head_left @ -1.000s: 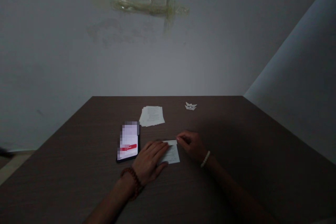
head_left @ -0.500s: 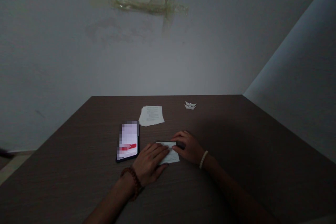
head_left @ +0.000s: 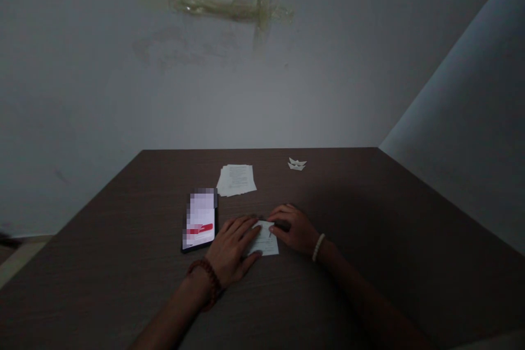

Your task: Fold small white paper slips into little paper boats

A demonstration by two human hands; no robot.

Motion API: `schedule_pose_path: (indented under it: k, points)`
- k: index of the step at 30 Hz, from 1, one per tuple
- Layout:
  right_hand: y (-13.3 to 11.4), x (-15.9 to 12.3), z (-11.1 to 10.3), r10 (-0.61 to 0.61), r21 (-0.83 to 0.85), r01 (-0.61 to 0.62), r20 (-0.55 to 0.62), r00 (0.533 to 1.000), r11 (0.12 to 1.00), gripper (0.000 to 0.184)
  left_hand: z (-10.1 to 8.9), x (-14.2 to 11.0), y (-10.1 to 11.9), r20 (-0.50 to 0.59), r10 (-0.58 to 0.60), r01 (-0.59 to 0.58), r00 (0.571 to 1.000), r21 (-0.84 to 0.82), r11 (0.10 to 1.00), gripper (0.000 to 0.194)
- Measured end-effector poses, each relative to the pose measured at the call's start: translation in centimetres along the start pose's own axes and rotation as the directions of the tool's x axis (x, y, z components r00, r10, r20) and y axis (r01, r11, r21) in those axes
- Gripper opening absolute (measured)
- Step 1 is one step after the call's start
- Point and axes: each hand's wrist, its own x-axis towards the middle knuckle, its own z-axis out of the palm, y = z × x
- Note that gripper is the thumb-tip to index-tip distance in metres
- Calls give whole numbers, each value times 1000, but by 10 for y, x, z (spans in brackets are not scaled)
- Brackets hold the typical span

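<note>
A small sheet of printed paper [head_left: 264, 245] lies on the table in front of me. My left hand [head_left: 233, 246], with a dark beaded bracelet at the wrist, rests flat over its left part, fingers spread toward the far edge. At the far right corner is my right hand [head_left: 292, 227], with a pale beaded bracelet. Its thumb and forefinger are bent together on that corner of the paper. The fingers cover part of the corner, so any crease there is hard to make out.
A phone [head_left: 200, 221] with a lit screen lies left of my left hand. Beyond it sits a stack of printed sheets [head_left: 237, 180]. Two small folded paper boats [head_left: 297, 164] stand near the back of the dark wooden table [head_left: 353, 295], before a grey wall [head_left: 328, 65].
My left fingers have slid farther up, toward the paper's far edge, uncovering more of its middle. My right hand has barely moved, its thumb and forefinger still at the corner.
</note>
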Motion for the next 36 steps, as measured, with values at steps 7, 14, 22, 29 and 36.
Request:
schedule_pose_path:
  k: [7,14,22,29,36]
  points:
    - [1,0,-1,-25,35,25,0,1000,999,16,2,0,-2,-9,1,-1,1000,19,1000,44]
    - [1,1,-1,-38,70,38,-4,999,997,12,4,0,-2,-40,47,-46,998,20,999,37]
    - [1,0,2,-27,38,28,-23,999,999,7,5,0,0,-96,101,-105,990,-31,994,25]
    - [3,0,4,-30,18,31,-26,999,999,6,11,-2,-3,-145,126,-138,981,-75,988,24]
    - [-2,0,1,-22,36,22,-6,1000,999,10,6,0,-1,-134,111,-118,985,-50,992,30]
